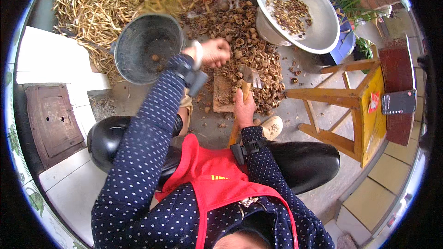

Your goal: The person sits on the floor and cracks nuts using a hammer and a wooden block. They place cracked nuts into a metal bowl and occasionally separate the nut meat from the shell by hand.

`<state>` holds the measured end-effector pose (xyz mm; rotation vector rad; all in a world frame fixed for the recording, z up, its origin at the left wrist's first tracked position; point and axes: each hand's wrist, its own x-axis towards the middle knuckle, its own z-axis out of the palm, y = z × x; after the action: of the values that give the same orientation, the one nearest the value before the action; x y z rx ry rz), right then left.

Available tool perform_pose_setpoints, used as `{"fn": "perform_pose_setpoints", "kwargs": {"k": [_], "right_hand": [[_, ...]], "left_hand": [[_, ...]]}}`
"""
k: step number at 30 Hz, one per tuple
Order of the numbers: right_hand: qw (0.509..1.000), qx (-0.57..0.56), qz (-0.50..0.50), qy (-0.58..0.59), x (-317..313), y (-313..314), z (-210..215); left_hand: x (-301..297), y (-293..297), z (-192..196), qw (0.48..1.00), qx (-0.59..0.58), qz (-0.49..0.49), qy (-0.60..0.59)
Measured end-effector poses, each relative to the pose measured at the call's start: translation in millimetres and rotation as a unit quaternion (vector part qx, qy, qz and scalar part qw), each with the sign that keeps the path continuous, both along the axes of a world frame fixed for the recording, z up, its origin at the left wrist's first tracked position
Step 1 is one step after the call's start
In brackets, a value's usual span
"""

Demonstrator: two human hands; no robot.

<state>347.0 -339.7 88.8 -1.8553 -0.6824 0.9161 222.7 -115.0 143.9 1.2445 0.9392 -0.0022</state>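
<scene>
The right hand (244,109) is gripping the handle of a claw hammer (249,78), fingers wrapped around it, and the hammer's head is standing near the upper right edge of a block (223,93), beside broken nut shells (265,67). The left hand (213,53), blurred, is hovering near the shells with fingers curled; whether it is pinching anything cannot be told. A dark bucket (131,48) is standing at left, and a metal basin (323,7) is holding loose pieces (290,14) at upper right.
</scene>
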Motion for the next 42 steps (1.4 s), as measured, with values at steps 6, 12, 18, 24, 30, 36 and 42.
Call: {"fn": "perform_pose_setpoints", "kwargs": {"k": [6, 12, 18, 24, 30, 36, 42], "right_hand": [[0.998, -0.012, 0.043, -0.036, 1, -17, -19], [0.997, -0.023, 0.067, -0.015, -2, -26, -23], [0.988, -0.087, 0.054, 0.113, -3, -19, -11], [0.985, -0.130, 0.090, 0.066, -6, -18, -26], [0.985, -0.121, 0.088, 0.091, -7, -21, -37], [0.990, -0.056, 0.103, -0.073, -10, -17, -15], [0.986, -0.001, 0.144, -0.081, -15, -22, -10]], "left_hand": [[7, -133, -92, 0.968, 0.203, 0.079, 0.129], [-5, -146, -123, 0.949, -0.082, 0.306, -0.002], [-12, -139, -127, 0.874, -0.229, 0.394, -0.166], [-15, -136, -133, 0.843, -0.300, 0.411, -0.176], [-11, -143, -126, 0.964, 0.175, 0.184, 0.079], [-5, -158, -129, 0.931, 0.303, 0.161, 0.126], [-10, -162, -142, 0.924, 0.319, 0.191, 0.091]]}}
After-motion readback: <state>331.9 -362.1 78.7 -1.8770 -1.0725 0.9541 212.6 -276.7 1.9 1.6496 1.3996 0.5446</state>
